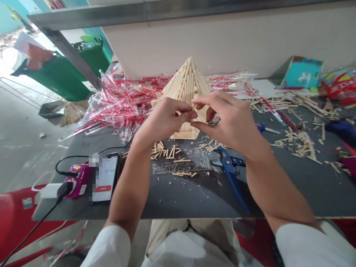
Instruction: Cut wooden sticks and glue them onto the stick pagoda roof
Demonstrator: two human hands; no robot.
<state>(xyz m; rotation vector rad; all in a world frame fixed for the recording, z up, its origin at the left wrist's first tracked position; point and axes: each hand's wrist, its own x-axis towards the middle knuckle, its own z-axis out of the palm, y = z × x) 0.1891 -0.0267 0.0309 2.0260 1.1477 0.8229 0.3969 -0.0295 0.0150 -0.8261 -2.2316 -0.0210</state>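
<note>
A small house-like model made of wooden sticks [186, 83], with a steep pointed roof, stands upright on the dark table. In front of it, my left hand [172, 115] is closed in a pinch; what its fingertips hold, if anything, is too small to make out. My right hand [225, 118] reaches in from the other side, its thumb and forefinger spread apart close to the left fingertips. Both hands hide part of the model's walls. Below them lie a clear stencil ruler [180, 167], short cut stick pieces [164, 150] and a blue-handled cutter [233, 178].
Red and clear plastic wrappers [119, 104] are heaped at the left. A phone [104, 178] lies beside a purple power adapter [79, 178] with cables. Stick scraps [300, 144] and a screwdriver [268, 129] lie rightward. A metal bar [167, 13] crosses above.
</note>
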